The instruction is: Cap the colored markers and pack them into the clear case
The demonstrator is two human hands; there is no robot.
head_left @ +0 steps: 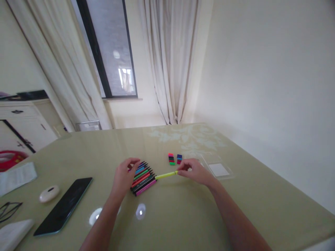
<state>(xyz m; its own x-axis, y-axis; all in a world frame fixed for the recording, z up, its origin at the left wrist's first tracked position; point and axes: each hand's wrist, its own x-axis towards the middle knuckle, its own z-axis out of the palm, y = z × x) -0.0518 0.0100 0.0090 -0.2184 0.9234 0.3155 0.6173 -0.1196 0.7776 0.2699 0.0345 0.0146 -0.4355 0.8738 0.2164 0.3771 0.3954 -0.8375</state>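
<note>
My right hand (193, 170) pinches a slim yellow marker (166, 175) near its right end. The marker points left, its other end by a slanted row of coloured markers (143, 178) lying side by side on the table. Over the left part of that row is my left hand (126, 176), thumb and index finger curled together. What those fingertips hold, if anything, is hidden. Just beyond my right hand lie two small stacks of coloured marker caps, a left stack (171, 159) and a right stack (179, 159).
A clear plastic case (218, 170) with a white card lies right of my right hand. On the left are a phone (64, 205), a white oval object (49, 194), glasses (9, 211) and a pale cloth or tissue pack (18, 177). A wall borders the table's right side.
</note>
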